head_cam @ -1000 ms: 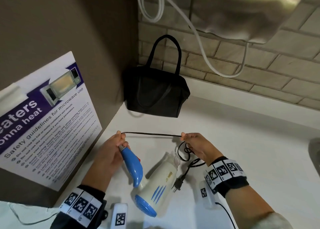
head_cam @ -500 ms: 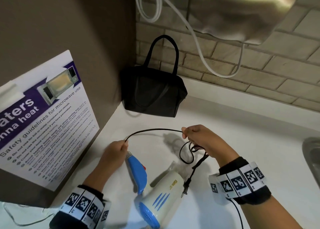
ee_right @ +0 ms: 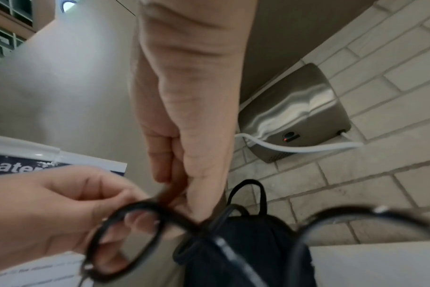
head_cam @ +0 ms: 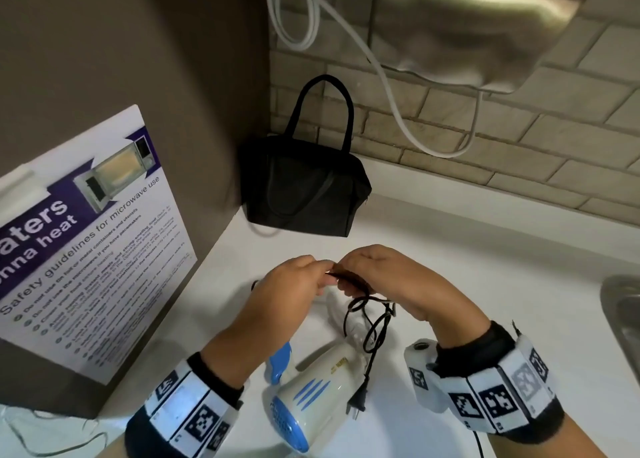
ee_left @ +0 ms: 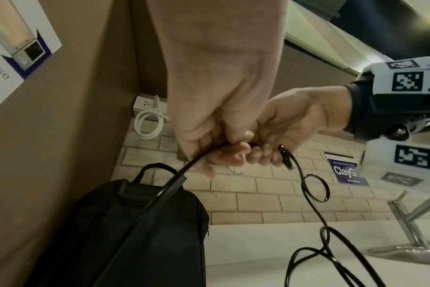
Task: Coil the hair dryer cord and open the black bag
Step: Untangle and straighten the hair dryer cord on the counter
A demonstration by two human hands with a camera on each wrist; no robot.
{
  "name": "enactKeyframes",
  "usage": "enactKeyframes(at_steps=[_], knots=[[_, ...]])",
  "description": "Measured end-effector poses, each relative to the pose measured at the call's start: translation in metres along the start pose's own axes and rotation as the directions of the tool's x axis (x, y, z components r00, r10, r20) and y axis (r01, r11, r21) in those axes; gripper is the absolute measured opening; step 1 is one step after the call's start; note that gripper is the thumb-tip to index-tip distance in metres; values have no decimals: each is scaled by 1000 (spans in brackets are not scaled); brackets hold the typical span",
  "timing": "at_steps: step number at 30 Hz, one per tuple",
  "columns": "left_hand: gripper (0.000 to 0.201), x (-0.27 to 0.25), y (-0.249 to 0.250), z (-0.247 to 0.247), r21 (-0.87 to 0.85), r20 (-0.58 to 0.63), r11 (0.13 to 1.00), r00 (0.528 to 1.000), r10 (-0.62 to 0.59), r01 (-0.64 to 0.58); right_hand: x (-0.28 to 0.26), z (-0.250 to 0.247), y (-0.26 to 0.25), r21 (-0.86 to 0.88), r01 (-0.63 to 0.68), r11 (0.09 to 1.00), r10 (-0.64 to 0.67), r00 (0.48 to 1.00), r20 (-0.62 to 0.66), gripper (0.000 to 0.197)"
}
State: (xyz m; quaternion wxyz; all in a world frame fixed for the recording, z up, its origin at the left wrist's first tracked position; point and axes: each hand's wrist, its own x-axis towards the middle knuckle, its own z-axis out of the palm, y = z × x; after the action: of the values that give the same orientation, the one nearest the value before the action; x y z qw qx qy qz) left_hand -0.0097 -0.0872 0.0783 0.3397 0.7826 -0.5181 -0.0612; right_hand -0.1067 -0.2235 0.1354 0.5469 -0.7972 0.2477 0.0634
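A white and blue hair dryer (head_cam: 311, 388) lies on the white counter (head_cam: 485, 284), close to me. Its black cord (head_cam: 367, 319) hangs in loops over the dryer, with the plug (head_cam: 358, 400) dangling by the dryer's body. My left hand (head_cam: 294, 284) and right hand (head_cam: 377, 277) meet above the dryer, and both pinch the cord (ee_left: 304, 186). In the right wrist view the loops of cord (ee_right: 135, 233) hang blurred in front of my left hand (ee_right: 62, 213). The black bag (head_cam: 304, 187) stands zipped in the back corner, handles up.
A microwave safety poster (head_cam: 79, 235) leans on the brown wall at left. A steel hand dryer (head_cam: 478, 27) with a white cable (head_cam: 391, 86) hangs on the brick wall above the bag. A sink edge (head_cam: 623, 312) shows at right.
My hands, spread apart with the cord stretched between them, have come together above the dryer. The left hand has let go of the blue handle end, and more loops hang from the right hand.
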Motion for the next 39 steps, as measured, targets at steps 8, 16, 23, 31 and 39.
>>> enactKeyframes(at_steps=[8,16,23,31,39], knots=[[23,-2,8,-14,-167,-64,985,997,-45,34,-5,-3,0,-80,157,984,-154,987,42,34],[28,-3,8,-21,-421,-64,896,981,-183,140,-11,5,-3,-219,192,957,-165,977,135,32],[32,-5,13,-29,-626,-103,768,963,-248,131,-6,11,14,-371,252,894,-222,967,122,32],[32,-3,0,-35,-605,-118,781,952,-282,156,-6,3,17,51,223,973,-229,961,153,20],[33,-2,-4,-35,-674,-103,715,935,-340,185,-10,9,-2,371,208,905,-259,961,92,31]])
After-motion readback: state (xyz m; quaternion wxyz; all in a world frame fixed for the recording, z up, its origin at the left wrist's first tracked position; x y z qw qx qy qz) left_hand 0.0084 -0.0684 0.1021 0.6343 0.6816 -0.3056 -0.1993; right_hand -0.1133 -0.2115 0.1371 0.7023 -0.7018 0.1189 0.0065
